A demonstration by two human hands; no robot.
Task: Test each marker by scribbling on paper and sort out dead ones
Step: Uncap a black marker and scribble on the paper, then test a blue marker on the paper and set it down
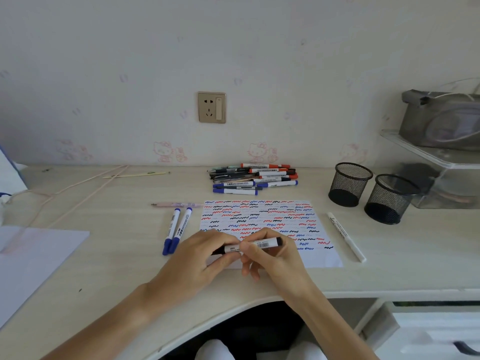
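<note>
Nearest to the person, both hands meet over the near edge of the paper (270,222) and hold one black-capped marker (262,245) between them, lying almost level. The left hand (207,252) has its fingers curled around the marker's left, dark end. The right hand (270,255) pinches the white barrel near the barcode, with its thumb on top and fingers curled under. The black end on the right sticks out past the right hand.

The paper lies flat on the pale counter (117,268) and is covered with rows of short red, blue and black scribbles. Just left of it lie two blue-capped markers (176,231), side by side and touching. A little farther, a pink pen (176,204) lies across, by the paper's far left corner. Right of the paper a white marker (346,236) lies alone at an angle.

At the near left, a white sheet (33,258) rests on the counter. Farther, behind the paper, a pile of markers (254,179) with red, blue and black caps lies near the wall. To the right stand two black mesh pen cups (371,193), close to each other. On the wall above the pile is a power socket (211,107).
</note>
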